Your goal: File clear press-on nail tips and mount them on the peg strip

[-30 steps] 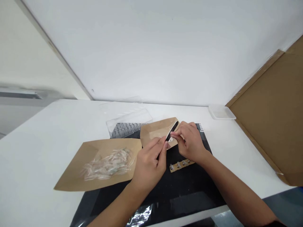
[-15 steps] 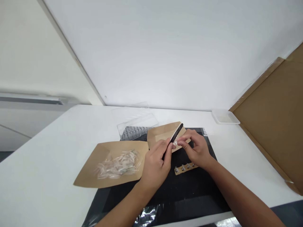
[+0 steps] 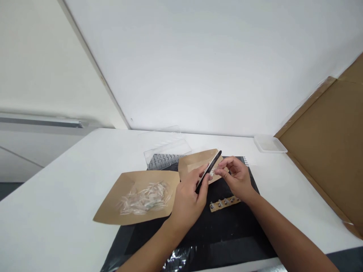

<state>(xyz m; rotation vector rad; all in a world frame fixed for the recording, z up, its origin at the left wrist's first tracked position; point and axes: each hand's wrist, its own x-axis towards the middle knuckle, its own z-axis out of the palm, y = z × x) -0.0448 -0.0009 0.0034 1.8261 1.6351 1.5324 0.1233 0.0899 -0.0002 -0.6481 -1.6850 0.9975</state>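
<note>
A slim black strip with a pale edge (image 3: 213,161) is tilted up in my left hand (image 3: 189,192), whose fingers and thumb close round it. Beside the strip, my right hand (image 3: 235,175) pinches thumb to forefinger on something too small to make out. Behind both hands lies a brown paper tray (image 3: 188,162) with small white pieces. To the left, a larger brown tray (image 3: 112,206) carries a pile of clear plastic pieces (image 3: 147,198). Below my right hand, a tan strip (image 3: 222,204) with several shiny metal parts rests on a black mat (image 3: 221,238).
Clear plastic sheets (image 3: 167,148) and a grey patterned piece (image 3: 163,161) lie at the mat's back left. A shallow translucent tray (image 3: 270,144) stands near the wall at the back right, beside a large cardboard panel (image 3: 326,143). All rest on a white table (image 3: 65,189).
The view has shifted slightly. My left hand still holds the black strip, and my right fingers have moved slightly away from it.
</note>
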